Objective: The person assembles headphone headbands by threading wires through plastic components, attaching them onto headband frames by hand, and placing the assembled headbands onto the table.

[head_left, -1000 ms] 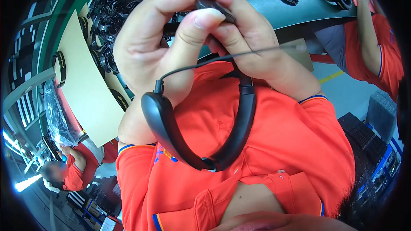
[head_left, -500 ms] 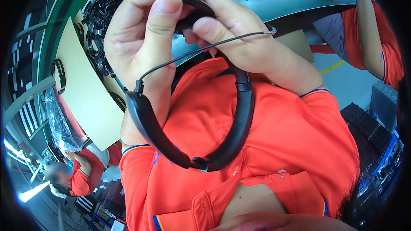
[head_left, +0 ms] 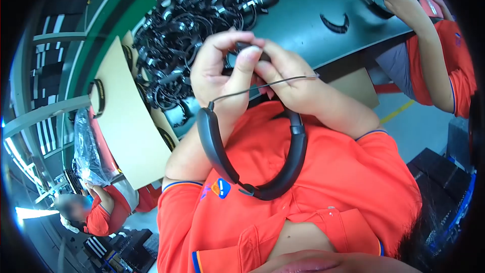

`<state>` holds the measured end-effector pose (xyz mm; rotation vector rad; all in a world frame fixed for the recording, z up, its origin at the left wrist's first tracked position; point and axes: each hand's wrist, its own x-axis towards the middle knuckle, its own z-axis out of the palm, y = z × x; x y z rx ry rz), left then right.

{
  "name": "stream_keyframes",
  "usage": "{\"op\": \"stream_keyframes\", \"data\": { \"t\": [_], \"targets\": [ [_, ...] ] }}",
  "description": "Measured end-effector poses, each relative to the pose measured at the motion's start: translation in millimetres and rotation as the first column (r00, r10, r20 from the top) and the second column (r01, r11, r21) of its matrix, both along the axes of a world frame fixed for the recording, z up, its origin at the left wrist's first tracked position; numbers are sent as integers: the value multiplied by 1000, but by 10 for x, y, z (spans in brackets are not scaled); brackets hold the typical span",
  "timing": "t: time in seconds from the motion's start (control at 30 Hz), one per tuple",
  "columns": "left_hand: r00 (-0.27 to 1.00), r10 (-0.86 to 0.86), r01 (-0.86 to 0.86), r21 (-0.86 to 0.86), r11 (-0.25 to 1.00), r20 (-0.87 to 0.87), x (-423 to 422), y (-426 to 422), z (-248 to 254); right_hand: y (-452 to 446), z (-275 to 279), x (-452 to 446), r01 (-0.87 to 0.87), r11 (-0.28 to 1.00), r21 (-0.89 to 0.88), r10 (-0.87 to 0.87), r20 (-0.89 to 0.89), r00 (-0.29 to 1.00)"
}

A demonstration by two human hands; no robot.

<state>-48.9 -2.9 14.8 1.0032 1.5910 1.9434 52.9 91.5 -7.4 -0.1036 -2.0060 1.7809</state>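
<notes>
A black headphone headband hangs in a loop below my hands, in front of my red shirt. A thin cable runs from its left end across both wrists. My left hand is closed, thumb and fingers pinching a small dark curved piece at the top of the loop. Opposite it, my right hand grips the same piece with thumb and fingers, close to the left fingertips. The band's right arm goes up behind my right hand, so its join to the piece is hidden.
A heap of black curved headphone parts covers the green table ahead. One loose curved part lies nearer the right. A co-worker's hand works at the right end. Cardboard holding bands stands at left, near another person.
My hands and the headband have shifted right and appear lower and smaller in view. The fingers have drawn closer around the curved piece. More of the heap and the co-worker's hands now show.
</notes>
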Motion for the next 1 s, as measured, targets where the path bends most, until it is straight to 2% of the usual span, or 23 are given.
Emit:
{"op": "stream_keyframes", "data": {
  "t": [0.03,0.07,0.1,0.17,0.2,0.23,0.27,0.33,0.4,0.47,0.5,0.53,0.57,0.6,0.63,0.7,0.73,0.77,0.83,0.87,0.9,0.93,1.0],
  "targets": [
    [997,-39,41,-23,999,69,-2,-16,28,17,1,17,-47,996,-77,50,41,998],
    [995,-27,22,-54,998,-100,-30,-5,-2,63,-8,29,-85,984,-157,99,81,992],
    [994,-27,22,-47,999,-109,-44,-1,-22,93,2,19,-86,985,-147,97,70,993],
    [990,-72,63,-78,995,-118,-77,-7,-14,131,34,-4,-101,977,-186,135,184,974],
    [998,-28,28,2,1000,-50,-33,13,2,129,-16,-24,-83,970,-230,115,130,985],
    [1000,12,-13,77,997,24,18,26,26,164,-67,-63,-22,934,-357,71,124,990],
    [1000,20,-22,81,997,17,-20,-15,19,212,-95,-94,35,876,-481,30,127,991],
    [933,3,-13,25,1000,360,-141,-116,-19,404,-159,-149,160,792,-589,-167,42,985],
    [881,-76,128,-81,989,466,-104,-202,78,594,-156,-198,302,734,-609,-377,6,926],
    [938,-287,310,-97,946,196,-160,-258,65,724,-137,-271,435,704,-561,-523,3,852],
    [976,-209,186,-274,944,-60,-129,-235,87,748,-124,-273,432,739,-518,-507,-4,862],
    [979,-204,202,-301,932,25,-192,-219,129,754,-126,-312,426,744,-515,-498,-2,867],
    [975,-195,221,-326,919,109,-293,-196,170,752,-149,-354,351,785,-510,-446,-72,892],
    [989,-131,143,-302,942,61,-395,-140,228,751,-162,-391,276,821,-500,-391,-140,910],
    [980,-23,84,-308,948,196,-540,-109,313,760,-118,-384,230,820,-524,-338,-119,934],
    [874,25,11,-71,997,485,-981,-68,310,741,-182,-411,232,788,-570,-356,-114,928],
    [842,4,-31,42,999,539,-1294,-49,262,740,-212,-401,209,807,-552,-321,-114,940],
    [802,89,-168,79,983,591,-1568,7,278,734,-227,-379,212,807,-552,-320,-106,941],
    [760,175,-277,68,958,627,-2420,43,174,705,-227,-306,-49,862,-505,-1,-97,995],
    [719,221,-326,39,944,659,-2754,91,120,618,-90,-295,-182,814,-552,98,-180,979],
    [676,265,-371,8,929,688,-3068,150,55,579,-7,-312,-386,729,-565,208,-355,911],
    [604,302,-418,-31,908,738,-3401,221,-42,550,75,-323,-574,617,-538,290,-523,802],
    [504,356,-442,-119,889,787,-4212,283,-397,543,389,-317,-796,356,-490,367,-710,601]
  ]
}}
